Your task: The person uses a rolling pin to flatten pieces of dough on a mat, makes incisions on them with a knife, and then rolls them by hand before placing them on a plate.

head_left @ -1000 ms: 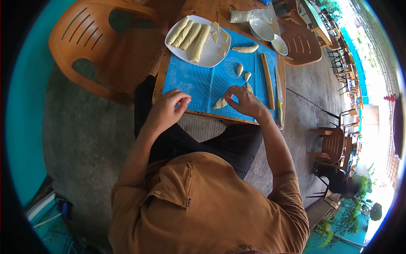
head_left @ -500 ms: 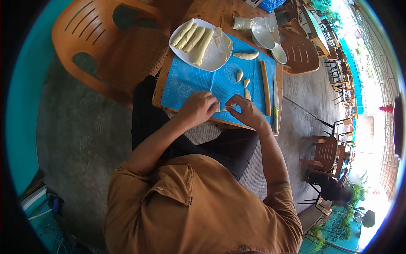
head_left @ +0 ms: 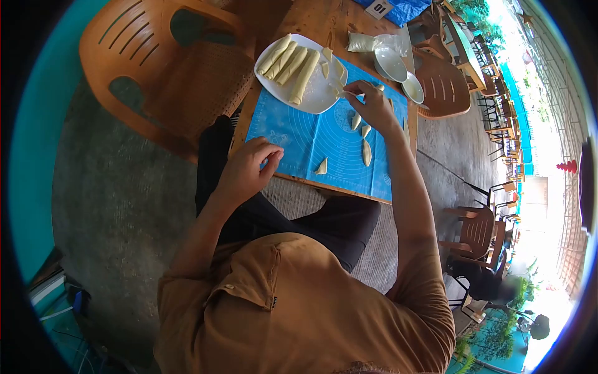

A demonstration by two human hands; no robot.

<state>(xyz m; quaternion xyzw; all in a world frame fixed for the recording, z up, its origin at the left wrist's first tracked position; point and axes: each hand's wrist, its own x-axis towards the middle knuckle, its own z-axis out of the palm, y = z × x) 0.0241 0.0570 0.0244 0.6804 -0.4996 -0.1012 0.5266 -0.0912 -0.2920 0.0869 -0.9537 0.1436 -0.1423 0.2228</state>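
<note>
Outdoors on a grey concrete floor (head_left: 124, 206), a wooden table (head_left: 311, 19) carries a blue mat (head_left: 299, 134), with an orange chair (head_left: 162, 62) at the table's 9 o'clock side.

A white plate (head_left: 319, 95) sits at the mat's 11 o'clock corner and holds four long dough rolls (head_left: 293, 62) lying side by side. The right hand (head_left: 374, 106) is stretched out to the plate's 3 o'clock rim. Its thumb and fingertips (head_left: 350, 93) are drawn together on a small pale dough piece (head_left: 341, 93), which hangs just over that rim. Whether the piece touches the plate I cannot tell.

The left hand (head_left: 248, 168) hovers at the mat's 7 o'clock corner, well apart from the right. Its fingers are curled in, the thumb pressed against the forefinger. Whether anything lies between them I cannot tell.

A triangular dough piece (head_left: 322, 166) lies on the mat near its 6 o'clock edge, at 3 o'clock from the left hand. An elongated dough piece (head_left: 366, 151) lies further toward 3 o'clock, and two smaller dough bits (head_left: 355, 120) sit just under the right wrist.

Beyond the mat at 1 o'clock stand two pale bowls (head_left: 391, 62) and a plastic bag (head_left: 364, 42).
</note>
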